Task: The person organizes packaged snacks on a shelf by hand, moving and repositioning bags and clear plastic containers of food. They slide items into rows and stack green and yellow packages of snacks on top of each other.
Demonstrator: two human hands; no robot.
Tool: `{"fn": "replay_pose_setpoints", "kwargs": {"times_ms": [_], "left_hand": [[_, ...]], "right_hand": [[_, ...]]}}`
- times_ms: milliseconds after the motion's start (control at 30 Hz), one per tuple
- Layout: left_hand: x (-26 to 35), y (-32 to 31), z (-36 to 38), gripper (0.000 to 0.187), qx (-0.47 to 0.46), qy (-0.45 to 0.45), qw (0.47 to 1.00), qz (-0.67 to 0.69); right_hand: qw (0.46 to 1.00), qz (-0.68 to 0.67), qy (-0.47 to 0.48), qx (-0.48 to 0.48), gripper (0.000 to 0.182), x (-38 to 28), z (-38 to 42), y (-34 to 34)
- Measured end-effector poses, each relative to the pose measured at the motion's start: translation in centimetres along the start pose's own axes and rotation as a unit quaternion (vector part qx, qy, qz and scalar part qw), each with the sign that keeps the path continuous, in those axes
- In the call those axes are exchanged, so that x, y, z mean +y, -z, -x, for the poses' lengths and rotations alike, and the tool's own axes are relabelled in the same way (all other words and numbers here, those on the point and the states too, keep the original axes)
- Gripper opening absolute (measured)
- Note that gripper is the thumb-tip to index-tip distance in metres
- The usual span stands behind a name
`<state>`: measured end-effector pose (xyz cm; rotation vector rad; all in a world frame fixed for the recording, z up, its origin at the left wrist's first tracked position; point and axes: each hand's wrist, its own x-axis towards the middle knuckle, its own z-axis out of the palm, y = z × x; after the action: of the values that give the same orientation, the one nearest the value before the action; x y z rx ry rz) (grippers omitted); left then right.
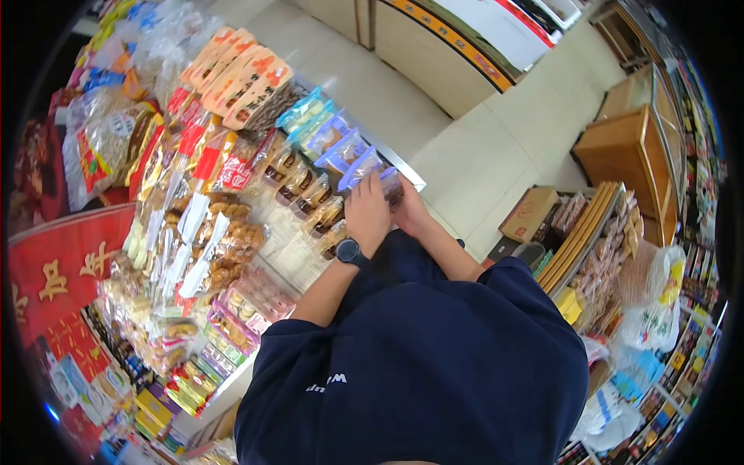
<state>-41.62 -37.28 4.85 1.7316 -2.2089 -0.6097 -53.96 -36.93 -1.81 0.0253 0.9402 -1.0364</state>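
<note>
- Left hand (368, 211): fingers stretched forward and close together, tips on the lilac-edged, clear plastic packet (390, 180) at the row's near end; whether they pinch it, I cannot tell.
- Right hand (409, 208): at that packet's other side, fingers partly hidden, so its closure cannot be told.
- That end packet lies between the hands, at the display's corner.
- The row of lilac-edged packets (342, 155) runs away from the hands, forward and left; each packet's long axis slants across that line. The left hand is nearer to it.
- Beyond the row: teal-edged plastic packets (304, 113).
- Left of the left hand: clear packets with dark-brown labels (297, 186).
- Left wrist: a round black watch (349, 250).
</note>
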Motion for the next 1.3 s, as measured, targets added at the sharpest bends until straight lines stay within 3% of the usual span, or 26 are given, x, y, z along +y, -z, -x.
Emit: {"fn": "replay_pose_setpoints", "kwargs": {"times_ms": [100,133,233,333,433,500,567,700,833,933,1100,1200,1300], "left_hand": [[0.3,-0.7,1.3,0.068,0.031,-0.013,0.999,0.001],[-0.1,-1.8,1.4,0.069,0.028,-0.032,0.999,-0.012],[-0.1,-3.5,1.4,0.071,0.054,-0.065,0.994,-0.07],[-0.4,-4.1,0.7,0.069,0.045,-0.078,0.995,-0.051],[-0.8,-4.9,0.4,0.067,0.05,-0.076,0.995,-0.051],[-0.7,-4.8,0.8,0.069,0.032,-0.057,0.996,-0.055],[-0.5,-3.7,1.0,0.072,0.04,-0.044,0.998,0.0],[-1.4,0.4,3.5,0.075,0.049,-0.022,0.992,0.114],[-4.5,3.3,6.8,0.061,0.131,-0.002,0.976,0.177],[-8.1,6.2,11.2,0.054,0.204,0.036,0.959,0.194],[-15.9,9.9,22.4,0.043,0.296,0.159,0.927,0.167],[-22.0,9.6,29.5,0.044,0.371,0.245,0.891,0.093],[-24.8,11.7,35.6,0.058,0.355,0.354,0.865,0.032]], "right_hand": [[0.997,0.019,-0.055,0.05,0.048,-1.4,-1.6,1.1],[0.995,0.056,-0.062,0.047,0.061,-1.9,-2.0,2.0],[0.99,0.055,-0.119,0.05,0.064,-3.8,-3.7,4.1],[0.988,0.089,-0.115,0.061,0.066,-6.1,-2.9,2.9],[0.98,0.158,-0.118,0.0,0.05,-8.0,-2.5,1.4],[0.97,0.223,-0.099,0.008,0.069,-9.1,-3.1,0.8],[0.972,0.231,-0.02,0.044,0.07,-9.7,-6.3,3.3],[0.959,0.274,0.057,0.043,0.064,-11.6,-7.3,1.3],[0.917,0.362,0.166,0.013,0.054,-12.1,-3.7,-3.9],[0.872,0.419,0.254,0.012,0.039,-9.1,-1.1,-6.8],[0.793,0.515,0.31,-0.1,0.028,2.4,2.0,-12.5],[0.739,0.586,0.248,-0.222,0.03,13.0,4.4,-16.8],[0.679,0.653,0.135,-0.309,0.034,24.6,4.9,-17.5]]}}
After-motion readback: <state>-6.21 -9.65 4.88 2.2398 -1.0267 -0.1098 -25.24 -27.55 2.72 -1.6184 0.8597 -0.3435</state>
